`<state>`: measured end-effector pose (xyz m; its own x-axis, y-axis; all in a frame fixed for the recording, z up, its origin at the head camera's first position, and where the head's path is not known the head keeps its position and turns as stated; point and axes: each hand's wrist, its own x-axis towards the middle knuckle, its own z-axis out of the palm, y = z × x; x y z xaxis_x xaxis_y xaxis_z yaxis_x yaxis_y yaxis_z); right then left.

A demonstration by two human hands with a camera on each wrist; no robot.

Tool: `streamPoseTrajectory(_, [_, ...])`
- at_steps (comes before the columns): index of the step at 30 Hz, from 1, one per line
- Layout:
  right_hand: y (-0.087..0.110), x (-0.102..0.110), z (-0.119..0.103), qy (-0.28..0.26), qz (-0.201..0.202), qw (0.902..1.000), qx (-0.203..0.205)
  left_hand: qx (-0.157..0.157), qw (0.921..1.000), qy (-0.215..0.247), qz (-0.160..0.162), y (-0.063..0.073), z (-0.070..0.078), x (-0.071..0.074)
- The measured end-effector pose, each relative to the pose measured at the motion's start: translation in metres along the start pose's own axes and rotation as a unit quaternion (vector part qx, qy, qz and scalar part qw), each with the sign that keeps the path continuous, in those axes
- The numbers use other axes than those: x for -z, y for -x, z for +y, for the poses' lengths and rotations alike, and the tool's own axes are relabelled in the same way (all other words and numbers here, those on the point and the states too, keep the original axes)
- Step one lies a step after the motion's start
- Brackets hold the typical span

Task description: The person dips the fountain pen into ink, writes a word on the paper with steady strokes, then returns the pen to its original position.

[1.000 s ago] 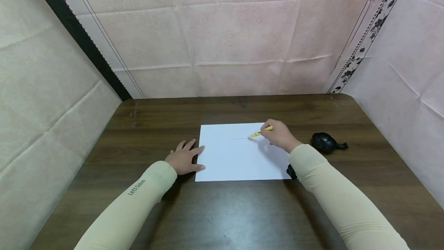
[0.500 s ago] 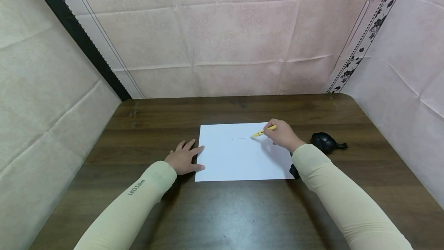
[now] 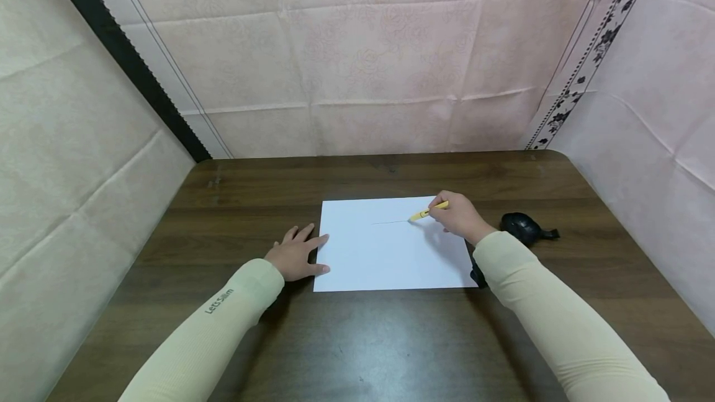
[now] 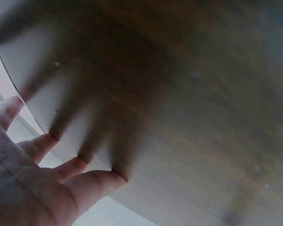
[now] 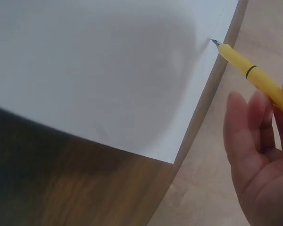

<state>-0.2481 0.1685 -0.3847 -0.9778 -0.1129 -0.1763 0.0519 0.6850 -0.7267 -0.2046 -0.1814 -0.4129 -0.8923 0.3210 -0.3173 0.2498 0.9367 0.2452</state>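
Note:
A white sheet of paper [image 3: 385,259] lies on the wooden table. My right hand [image 3: 457,216] pinches a yellow fountain pen [image 3: 429,211] over the sheet's upper right part. In the right wrist view, the pen's metal nib [image 5: 215,43] touches the paper at the end of a thin dark line [image 3: 390,223]. My left hand [image 3: 293,257] rests at the paper's left edge with its fingers spread. Its thumb and index finger lie on the sheet, the other fingers on the table. The left wrist view shows the same fingertips [image 4: 120,176] against the tabletop.
A black rounded object with a short stub [image 3: 522,228] sits on the table to the right of my right hand. Pale patterned cloth [image 3: 385,67] hangs behind the table [image 3: 257,185] and along both sides. A small black item [image 3: 478,276] shows under my right wrist.
My right hand and the pen have slid a little to the right, and the thin line has grown longer behind the nib. The left hand has stayed in place.

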Motion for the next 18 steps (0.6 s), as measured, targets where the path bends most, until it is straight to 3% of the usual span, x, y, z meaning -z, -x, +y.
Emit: streamPoseTrajectory(18, [0.0027,0.0013,-0.0001,0.004,0.003,1.0000,-0.005,-0.004,1.0000,0.004,0.002,-0.0016,-0.0025,-0.0023])
